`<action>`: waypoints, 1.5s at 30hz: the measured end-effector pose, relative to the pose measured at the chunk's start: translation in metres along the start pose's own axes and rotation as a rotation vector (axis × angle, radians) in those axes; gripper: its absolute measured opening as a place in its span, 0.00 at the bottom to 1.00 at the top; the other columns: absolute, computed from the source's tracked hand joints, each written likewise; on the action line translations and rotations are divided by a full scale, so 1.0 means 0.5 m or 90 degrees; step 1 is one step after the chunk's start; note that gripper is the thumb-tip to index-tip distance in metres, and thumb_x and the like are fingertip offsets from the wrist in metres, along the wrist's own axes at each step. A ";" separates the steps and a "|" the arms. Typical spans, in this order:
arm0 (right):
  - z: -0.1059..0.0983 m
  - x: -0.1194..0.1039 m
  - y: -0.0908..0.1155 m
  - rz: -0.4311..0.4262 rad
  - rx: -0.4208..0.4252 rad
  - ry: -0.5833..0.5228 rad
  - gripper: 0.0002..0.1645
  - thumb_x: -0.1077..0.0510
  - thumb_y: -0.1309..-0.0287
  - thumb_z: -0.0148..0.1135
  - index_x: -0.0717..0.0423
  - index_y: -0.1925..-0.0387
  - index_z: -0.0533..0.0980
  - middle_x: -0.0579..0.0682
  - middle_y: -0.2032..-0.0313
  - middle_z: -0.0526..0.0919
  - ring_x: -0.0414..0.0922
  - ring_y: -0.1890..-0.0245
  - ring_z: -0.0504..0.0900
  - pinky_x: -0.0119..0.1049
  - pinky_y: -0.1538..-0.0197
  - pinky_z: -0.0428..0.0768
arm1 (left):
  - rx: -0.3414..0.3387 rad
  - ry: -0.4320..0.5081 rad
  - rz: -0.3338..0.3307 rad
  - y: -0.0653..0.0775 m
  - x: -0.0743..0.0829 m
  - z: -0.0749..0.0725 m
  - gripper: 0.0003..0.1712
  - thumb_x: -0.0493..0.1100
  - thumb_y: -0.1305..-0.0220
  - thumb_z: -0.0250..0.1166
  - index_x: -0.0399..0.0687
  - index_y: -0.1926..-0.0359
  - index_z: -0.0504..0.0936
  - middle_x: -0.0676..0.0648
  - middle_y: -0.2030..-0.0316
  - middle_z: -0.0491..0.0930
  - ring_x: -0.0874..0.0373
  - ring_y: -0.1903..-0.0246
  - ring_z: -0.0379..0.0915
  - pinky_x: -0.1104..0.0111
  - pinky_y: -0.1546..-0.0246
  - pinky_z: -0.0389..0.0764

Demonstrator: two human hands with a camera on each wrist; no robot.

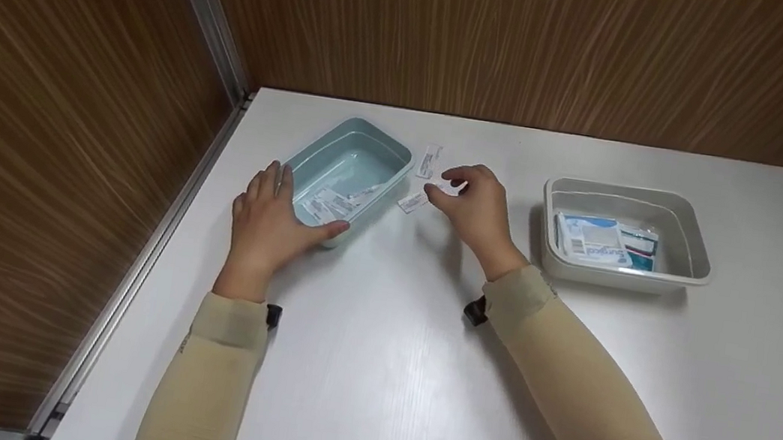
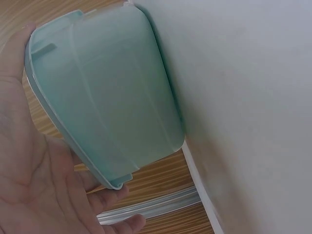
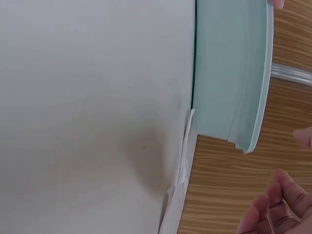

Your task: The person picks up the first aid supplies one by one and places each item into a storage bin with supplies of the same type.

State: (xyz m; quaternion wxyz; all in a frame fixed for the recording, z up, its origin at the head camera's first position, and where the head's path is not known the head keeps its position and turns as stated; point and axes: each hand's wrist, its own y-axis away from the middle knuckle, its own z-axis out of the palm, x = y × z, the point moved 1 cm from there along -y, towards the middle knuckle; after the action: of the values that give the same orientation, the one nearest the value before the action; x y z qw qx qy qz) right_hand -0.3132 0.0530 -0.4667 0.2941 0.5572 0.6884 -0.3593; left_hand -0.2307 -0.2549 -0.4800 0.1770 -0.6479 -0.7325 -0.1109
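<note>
My left hand point(image 1: 268, 223) holds the near end of a teal plastic bin point(image 1: 360, 132), fingers spread along its left side and thumb on the near rim. In the left wrist view the bin's outer wall point(image 2: 112, 92) lies between thumb and fingers. Several small white printed packets point(image 1: 333, 202) lie inside it. My right hand point(image 1: 478, 209) hovers just right of the bin, thumb and fingertips apart with nothing between them. Below it are loose white packets point(image 1: 429, 161), one partly hidden by the hand. In the right wrist view, packets point(image 3: 183, 165) lie flat beside the bin.
At right stands a grey plastic bin point(image 1: 622, 281) holding a white-and-blue "surgical" pack point(image 1: 593, 240) and a teal-and-white packet point(image 1: 639, 245). The white table point(image 1: 372, 369) meets wood-grain panels point(image 1: 520, 48) at the back and left.
</note>
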 end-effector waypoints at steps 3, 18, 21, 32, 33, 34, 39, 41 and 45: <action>-0.009 0.011 0.008 0.017 0.019 -0.010 0.27 0.50 0.31 0.79 0.64 0.40 0.87 0.63 0.43 0.85 0.56 0.45 0.82 0.46 0.41 0.81 | 0.002 0.004 0.001 -0.002 -0.001 -0.005 0.85 0.87 0.46 0.72 0.36 0.09 0.50 0.32 0.09 0.48 0.33 0.09 0.44 0.30 0.14 0.53; -0.010 0.058 0.039 0.184 0.046 -0.020 0.69 0.40 0.41 0.87 0.63 0.13 0.59 0.65 0.18 0.66 0.63 0.15 0.62 0.53 0.11 0.63 | -0.006 0.008 -0.003 -0.002 -0.003 -0.003 0.85 0.88 0.46 0.71 0.36 0.08 0.49 0.33 0.09 0.47 0.33 0.09 0.44 0.30 0.14 0.52; -0.010 0.067 0.039 0.214 0.027 0.003 0.71 0.41 0.42 0.88 0.65 0.12 0.57 0.67 0.17 0.65 0.64 0.15 0.64 0.53 0.11 0.63 | -0.005 0.008 -0.002 -0.003 -0.003 -0.002 0.85 0.88 0.46 0.71 0.37 0.08 0.49 0.32 0.09 0.47 0.33 0.10 0.44 0.30 0.14 0.52; -0.004 0.098 0.039 0.254 -0.026 0.089 0.77 0.47 0.41 0.87 0.74 0.12 0.46 0.76 0.15 0.51 0.71 0.13 0.58 0.53 0.08 0.59 | -0.005 0.011 0.006 -0.007 0.004 -0.001 0.86 0.88 0.46 0.72 0.35 0.09 0.49 0.32 0.09 0.48 0.32 0.10 0.44 0.30 0.14 0.53; -0.004 0.101 0.039 0.252 -0.023 0.095 0.76 0.48 0.40 0.86 0.75 0.12 0.45 0.77 0.15 0.51 0.72 0.13 0.58 0.53 0.08 0.59 | -0.004 0.011 0.009 -0.008 0.005 -0.001 0.86 0.89 0.46 0.72 0.35 0.09 0.49 0.32 0.09 0.48 0.33 0.10 0.44 0.30 0.14 0.53; -0.005 0.104 0.039 0.251 -0.019 0.099 0.76 0.48 0.40 0.86 0.76 0.12 0.46 0.77 0.15 0.51 0.72 0.13 0.59 0.53 0.09 0.60 | -0.003 0.010 0.011 -0.009 0.006 -0.001 0.86 0.89 0.46 0.72 0.35 0.09 0.50 0.32 0.09 0.48 0.33 0.10 0.44 0.30 0.14 0.53; -0.004 0.111 0.034 0.263 -0.012 0.100 0.75 0.46 0.40 0.86 0.76 0.12 0.47 0.76 0.16 0.52 0.70 0.13 0.61 0.51 0.09 0.60 | 0.001 0.001 0.014 -0.009 0.006 0.000 0.86 0.88 0.47 0.72 0.34 0.09 0.50 0.32 0.09 0.48 0.33 0.10 0.45 0.30 0.15 0.54; -0.002 0.109 0.032 0.274 -0.014 0.098 0.76 0.45 0.39 0.86 0.75 0.12 0.47 0.76 0.16 0.52 0.69 0.13 0.60 0.51 0.08 0.59 | 0.002 0.003 0.011 -0.007 0.004 0.000 0.85 0.88 0.47 0.72 0.34 0.09 0.50 0.31 0.09 0.49 0.32 0.10 0.46 0.30 0.15 0.55; 0.002 0.103 0.028 0.280 -0.021 0.106 0.74 0.45 0.38 0.86 0.76 0.13 0.50 0.76 0.16 0.52 0.68 0.13 0.61 0.51 0.09 0.59 | 0.003 0.013 0.005 -0.001 -0.002 0.000 0.85 0.88 0.46 0.72 0.34 0.09 0.50 0.32 0.09 0.48 0.32 0.10 0.45 0.30 0.14 0.54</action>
State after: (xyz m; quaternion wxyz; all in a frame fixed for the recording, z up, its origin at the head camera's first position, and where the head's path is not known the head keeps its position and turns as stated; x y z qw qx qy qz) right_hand -0.3102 0.0825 -0.5114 0.3168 0.7164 0.5783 -0.2281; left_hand -0.2313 -0.2557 -0.4803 0.1860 -0.6492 -0.7285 -0.1150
